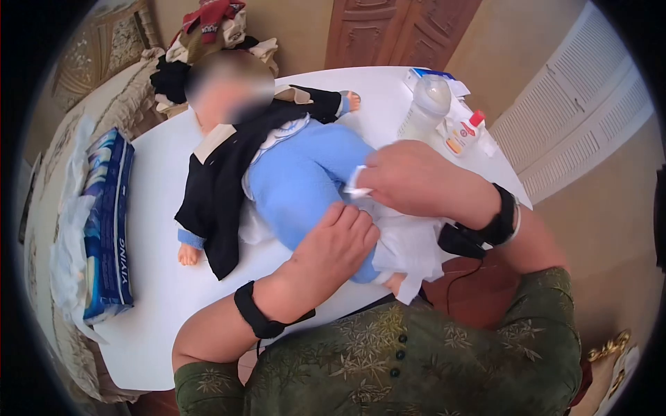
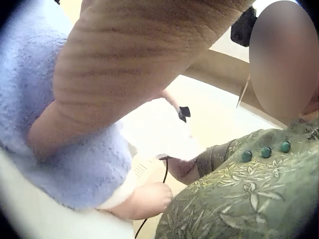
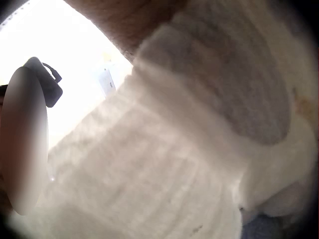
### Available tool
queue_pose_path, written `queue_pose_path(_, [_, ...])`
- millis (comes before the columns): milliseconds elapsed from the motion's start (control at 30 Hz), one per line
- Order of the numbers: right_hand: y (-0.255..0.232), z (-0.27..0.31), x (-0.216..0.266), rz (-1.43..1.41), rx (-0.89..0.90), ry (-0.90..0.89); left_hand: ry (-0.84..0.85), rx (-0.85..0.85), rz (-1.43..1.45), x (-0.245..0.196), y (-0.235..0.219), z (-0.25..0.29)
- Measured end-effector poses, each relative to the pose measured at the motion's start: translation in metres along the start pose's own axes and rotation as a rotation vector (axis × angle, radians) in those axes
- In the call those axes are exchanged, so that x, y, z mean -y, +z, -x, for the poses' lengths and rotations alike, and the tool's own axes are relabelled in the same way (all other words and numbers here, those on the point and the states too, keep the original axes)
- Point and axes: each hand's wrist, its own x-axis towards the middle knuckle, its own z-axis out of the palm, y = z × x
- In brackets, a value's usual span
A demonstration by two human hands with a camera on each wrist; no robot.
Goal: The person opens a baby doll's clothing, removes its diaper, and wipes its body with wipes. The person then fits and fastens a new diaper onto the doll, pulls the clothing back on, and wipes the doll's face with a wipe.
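A baby doll (image 1: 291, 163) in blue fleece trousers and a dark jacket lies on its back on a white table (image 1: 149, 347). My left hand (image 1: 333, 243) grips its near trouser leg (image 1: 295, 215) around the knee; in the left wrist view the leg's blue fleece (image 2: 94, 172) bunches beside that hand, and a bare foot (image 2: 147, 200) sticks out below. My right hand (image 1: 413, 177), above the doll's other leg, pinches a white cloth (image 1: 356, 182). Thin white cloth (image 1: 409, 249) also hangs below it over the lower legs, and white fabric (image 3: 149, 164) fills much of the right wrist view.
A baby bottle (image 1: 423, 107) and a small white bottle with a red cap (image 1: 465, 133) stand at the far right of the table. At the left edge lies a blue pack (image 1: 111, 229). Clothes (image 1: 215, 31) are piled behind the doll's head.
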Motion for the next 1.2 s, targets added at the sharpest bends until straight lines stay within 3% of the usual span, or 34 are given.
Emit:
queue_pose_path(133, [0.009, -0.017, -0.001, -0.112, -0.102, -0.096, 0.03, -0.049, 0.05, 0.003, 0.001, 0.0])
queue_pose_path(233, [0.021, -0.002, -0.011, 0.064, -0.058, -0.082, 0.026, -0.003, 0.126, 0.004, -0.002, 0.001])
queue_pose_path(300, [0.02, 0.013, -0.014, 0.16, 0.126, -0.016, 0.045, 0.05, 0.143, 0.007, -0.005, 0.0])
queue_pose_path(333, [0.017, 0.014, -0.012, 0.158, 0.121, -0.007, 0.051, 0.099, 0.16, 0.009, -0.007, -0.001])
queue_pose_path(400, [0.005, 0.016, -0.007, 0.139, 0.404, 0.212, 0.067, 0.085, 0.178, 0.011, -0.01, -0.002])
queue_pose_path(433, [-0.002, 0.016, -0.002, 0.135, 0.395, 0.219, 0.072, 0.068, 0.197, 0.013, -0.011, -0.002])
queue_pose_path(500, [-0.012, 0.01, 0.009, -0.15, 0.238, 0.406, 0.083, 0.014, 0.169, 0.012, -0.008, -0.005])
queue_pose_path(533, [-0.004, 0.006, 0.009, -0.155, 0.232, 0.412, 0.087, -0.05, 0.146, 0.011, -0.005, -0.006])
queue_pose_path(600, [0.02, -0.004, 0.005, -0.277, 0.044, 0.332, 0.081, -0.047, 0.133, 0.007, -0.002, -0.006])
queue_pose_path(833, [0.041, -0.007, 0.008, -0.599, 0.1, 0.263, 0.037, -0.029, 0.121, 0.001, -0.002, -0.004])
queue_pose_path(900, [0.023, 0.006, 0.0, -0.621, 0.371, 0.16, 0.03, 0.008, 0.121, -0.001, -0.004, -0.003])
queue_pose_path(1000, [0.005, 0.01, -0.003, -0.537, 0.44, 0.181, 0.009, 0.036, 0.079, -0.004, -0.006, -0.001])
queue_pose_path(1033, [0.008, 0.007, -0.005, -0.538, 0.439, 0.179, -0.002, 0.026, 0.038, -0.006, -0.007, -0.001])
queue_pose_path(1100, [0.022, 0.0, -0.008, -0.412, 0.086, 0.25, 0.0, 0.06, 0.02, -0.009, -0.012, -0.003])
queue_pose_path(1200, [0.038, -0.016, -0.007, -0.479, 0.012, 0.216, 0.014, 0.096, -0.024, -0.013, -0.014, -0.002])
